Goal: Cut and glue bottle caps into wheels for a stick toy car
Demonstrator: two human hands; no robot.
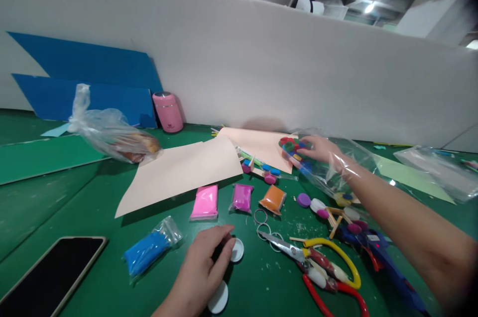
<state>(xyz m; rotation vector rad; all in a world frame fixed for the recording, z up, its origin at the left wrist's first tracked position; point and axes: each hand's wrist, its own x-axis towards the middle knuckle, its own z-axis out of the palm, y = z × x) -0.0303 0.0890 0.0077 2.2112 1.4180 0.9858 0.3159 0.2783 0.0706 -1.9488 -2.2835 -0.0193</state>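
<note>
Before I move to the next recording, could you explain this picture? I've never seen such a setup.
There is no robot here: these are a person's bare hands, seen from one camera worn on that person's head, looking forward and down. On the green table lie a phone, blue, pink, magenta and orange packets, pale paper and scissors. A pink flask stands at the back. The left hand has its fingers at a white disc. The right hand is at a clear plastic bag, fingers by some colourful round pieces. Whether either hand actually grips something, I can't tell.
</note>
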